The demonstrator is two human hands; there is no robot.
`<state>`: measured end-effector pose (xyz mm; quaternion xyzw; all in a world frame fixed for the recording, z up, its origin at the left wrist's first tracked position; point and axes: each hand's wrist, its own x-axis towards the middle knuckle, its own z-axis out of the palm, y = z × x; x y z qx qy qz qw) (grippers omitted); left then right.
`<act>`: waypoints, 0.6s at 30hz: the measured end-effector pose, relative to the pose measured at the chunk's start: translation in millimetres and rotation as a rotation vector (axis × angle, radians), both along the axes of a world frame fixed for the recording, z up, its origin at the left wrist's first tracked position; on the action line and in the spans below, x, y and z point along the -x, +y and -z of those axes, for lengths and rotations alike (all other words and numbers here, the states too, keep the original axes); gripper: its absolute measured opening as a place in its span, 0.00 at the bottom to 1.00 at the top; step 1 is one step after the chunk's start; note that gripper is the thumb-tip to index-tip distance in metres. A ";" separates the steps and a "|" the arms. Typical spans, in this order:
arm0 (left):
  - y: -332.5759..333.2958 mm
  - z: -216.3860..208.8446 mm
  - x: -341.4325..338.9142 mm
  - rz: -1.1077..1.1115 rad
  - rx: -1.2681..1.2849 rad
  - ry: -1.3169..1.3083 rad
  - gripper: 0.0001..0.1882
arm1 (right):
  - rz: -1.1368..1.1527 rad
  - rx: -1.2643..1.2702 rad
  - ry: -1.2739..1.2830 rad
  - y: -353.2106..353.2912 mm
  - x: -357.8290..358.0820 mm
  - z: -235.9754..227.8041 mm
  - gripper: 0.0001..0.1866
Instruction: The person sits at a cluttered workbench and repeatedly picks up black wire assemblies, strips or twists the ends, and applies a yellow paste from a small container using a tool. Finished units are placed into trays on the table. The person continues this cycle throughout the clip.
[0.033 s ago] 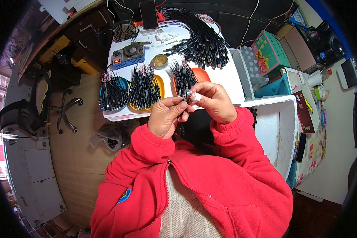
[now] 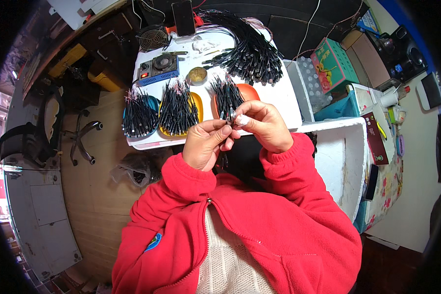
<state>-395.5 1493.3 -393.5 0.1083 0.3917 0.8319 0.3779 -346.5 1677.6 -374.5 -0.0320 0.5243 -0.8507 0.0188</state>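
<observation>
My left hand (image 2: 207, 143) and my right hand (image 2: 265, 126) meet just in front of the white table's near edge. Both pinch a small black cable (image 2: 229, 119) with a silvery metal end; the fingers cover most of it. White wrapping shows on the right thumb. Right behind my fingers, a bundle of black cables (image 2: 226, 98) with bare reddish wire ends lies on an orange tray (image 2: 249, 92). To the left, similar bundles fill a yellow tray (image 2: 198, 104) and a blue tray (image 2: 155, 104).
Behind the trays on the table (image 2: 291, 105) are a blue-sided hot plate (image 2: 158, 68), a round tin (image 2: 197, 75), a phone (image 2: 183, 18) and a large heap of black cables (image 2: 255, 56). A white foam box (image 2: 335, 128) stands at the right. An office chair base (image 2: 83, 134) stands left.
</observation>
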 end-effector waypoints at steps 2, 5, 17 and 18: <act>0.1 -0.8 -0.4 -0.010 0.003 -0.011 0.10 | -0.009 0.031 -0.002 -0.7 -0.1 -0.9 0.07; 0.0 -3.2 -0.7 -0.022 -0.041 -0.053 0.10 | -0.016 0.099 -0.008 -1.8 0.1 -0.9 0.08; -4.3 -5.3 2.1 0.024 0.001 -0.074 0.08 | -0.012 -0.059 0.059 -3.5 -0.4 -6.3 0.06; -4.8 -4.7 2.0 0.025 0.021 -0.090 0.08 | -0.008 -0.055 0.057 -4.3 -0.6 -6.0 0.06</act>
